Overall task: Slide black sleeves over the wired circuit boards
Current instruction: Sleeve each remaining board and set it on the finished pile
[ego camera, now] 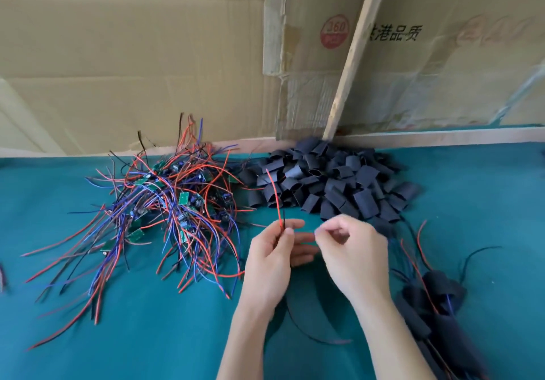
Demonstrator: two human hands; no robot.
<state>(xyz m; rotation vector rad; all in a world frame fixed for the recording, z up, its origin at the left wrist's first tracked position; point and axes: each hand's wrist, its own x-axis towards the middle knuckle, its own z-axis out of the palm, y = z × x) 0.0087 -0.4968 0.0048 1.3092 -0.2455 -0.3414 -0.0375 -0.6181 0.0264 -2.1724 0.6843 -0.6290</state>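
Teal cloth: the table cover (88, 335) carries everything; cardboard sheets (132, 55) stand behind it.
Wired boards: a tangled heap of green circuit boards (177, 202) with red, blue and black leads lies left of centre, unsleeved.
Black sleeves: a loose pile of short tubes (330, 185) sits at the back, just right of the board heap.
Finished pieces: sleeved boards (436, 314) with leads trailing lie at the right, near the right forearm.
Left hand: the left hand (274, 258) pinches a red wire (274, 196) and a black one between thumb and fingers, the ends standing upward; the board they belong to is hidden behind the hand.
Right hand: the right hand (351, 249) has its fingertips drawn together just beside the left; whether they hold anything cannot be told.
Step in hand: likely gathering one board's leads into a bundle before sleeving.
Next move: probably a reach to the sleeve pile, then threading the paired wire ends through a tube, which calls for keeping them together and straight.
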